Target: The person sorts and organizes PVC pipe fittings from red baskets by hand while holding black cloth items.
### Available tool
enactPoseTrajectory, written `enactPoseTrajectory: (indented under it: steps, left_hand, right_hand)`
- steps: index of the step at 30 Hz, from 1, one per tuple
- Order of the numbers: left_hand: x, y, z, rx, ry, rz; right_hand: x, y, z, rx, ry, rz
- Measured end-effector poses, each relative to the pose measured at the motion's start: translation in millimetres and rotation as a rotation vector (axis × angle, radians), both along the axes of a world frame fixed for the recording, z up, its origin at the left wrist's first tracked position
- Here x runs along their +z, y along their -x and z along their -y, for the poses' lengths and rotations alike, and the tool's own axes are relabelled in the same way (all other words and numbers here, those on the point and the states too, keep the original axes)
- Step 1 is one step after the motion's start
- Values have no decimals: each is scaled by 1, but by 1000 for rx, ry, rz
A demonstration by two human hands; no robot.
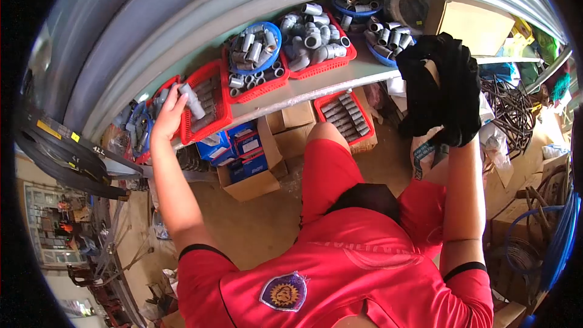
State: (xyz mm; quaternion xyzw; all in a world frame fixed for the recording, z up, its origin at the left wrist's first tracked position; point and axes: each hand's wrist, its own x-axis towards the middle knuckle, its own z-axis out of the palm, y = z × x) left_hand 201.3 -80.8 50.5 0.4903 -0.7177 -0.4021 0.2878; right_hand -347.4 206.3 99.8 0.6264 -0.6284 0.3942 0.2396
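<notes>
My left hand [168, 114] is closed round a grey pipe fitting [193, 102] at the left end of the shelf, above a red basket [222, 123] that holds rows of grey fittings. On the right, my right hand [438, 94] is raised near the shelf's front edge, covered by black cloth-like material. Its fingers cannot be made out, nor whether it holds the black material or wears it. A blue basket [278, 31] of short grey fittings sits on another red basket [267, 92]. Beside them, a red basket [331, 64] holds larger grey elbows.
Long grey pipes [182, 12] arch over the shelf [303, 96]. Below it are an open cardboard box [252, 189] with blue packets and a red basket [370, 126] of fittings. Black coils [61, 152] hang at the left; tangled rods [510, 112] and blue tubing [559, 243] are at the right.
</notes>
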Motion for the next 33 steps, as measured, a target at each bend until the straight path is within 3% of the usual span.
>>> enactPoseTrajectory:
  steps: [1, 2, 5, 6, 8, 9, 10, 12, 14, 17, 18, 20, 22, 24, 25, 26, 27, 28, 29, 30, 32, 33]
  left_hand:
    - [24, 41, -32, -60, -108, -288]
    - [27, 68, -45, -119, -63, -426]
    - [20, 178, -91, -318, 20, -708]
    - [11, 220, -103, -387, 94, -733]
    - [-13, 299, -138, -267, 81, -758]
    - [-30, 332, -145, -247, 109, -771]
    - [-36, 365, -156, -212, 124, -737]
    - [-34, 418, -175, -229, 344, -645]
    - [-34, 435, -166, -250, 535, -468]
    - [-13, 454, -166, -475, 182, -767]
    - [-5, 455, -166, -513, 132, -693]
    - [-10, 461, -155, -527, 142, -605]
    - [-16, 463, -153, -549, 61, -660]
    - [-31, 466, -156, -492, 215, -581]
    - [-44, 469, -156, -457, 218, -650]
    - [-57, 469, -158, -421, 59, -752]
    - [-69, 469, -159, -383, -132, -889]
    - [-77, 469, -162, -335, -327, -1018]
    - [-84, 475, -166, -297, -397, -962]
    - [-71, 485, -185, -384, -344, -792]
    - [-76, 504, -183, -485, -636, -795]
    - [-82, 517, -178, -463, -648, -783]
  right_hand:
    - [19, -12, 4, -19, -63, 67]
    - [26, -15, 4, -42, -127, 135]
    - [-10, 8, 31, 169, 132, -22]
    - [-30, 6, 36, 257, 56, 130]
    - [-49, -7, 45, 332, -207, 372]
    - [-49, -19, 49, 312, -405, 442]
    - [-37, -27, 51, 220, -667, 335]
    - [-113, -10, 48, 873, -19, 969]
    - [-116, 14, 59, 596, 18, 535]
    - [-104, 42, 48, 542, -118, 551]
    - [-105, 50, 46, 506, -82, 520]
    - [-84, 62, 23, 355, -299, 606]
    - [-93, 69, 22, 273, -219, 562]
    - [-105, 87, 26, 231, -240, 601]
    - [-109, 92, 33, 146, 60, 580]
    - [-113, 95, 42, 57, 356, 548]
    - [-126, 107, 53, -5, 395, 716]
    - [-131, 118, 56, -45, 353, 695]
    - [-136, 128, 59, -85, 311, 671]
    - [-118, 131, 44, -175, 80, 512]
    - [-161, 131, 83, 124, 162, 567]
    - [-152, 114, 73, 345, 245, 917]
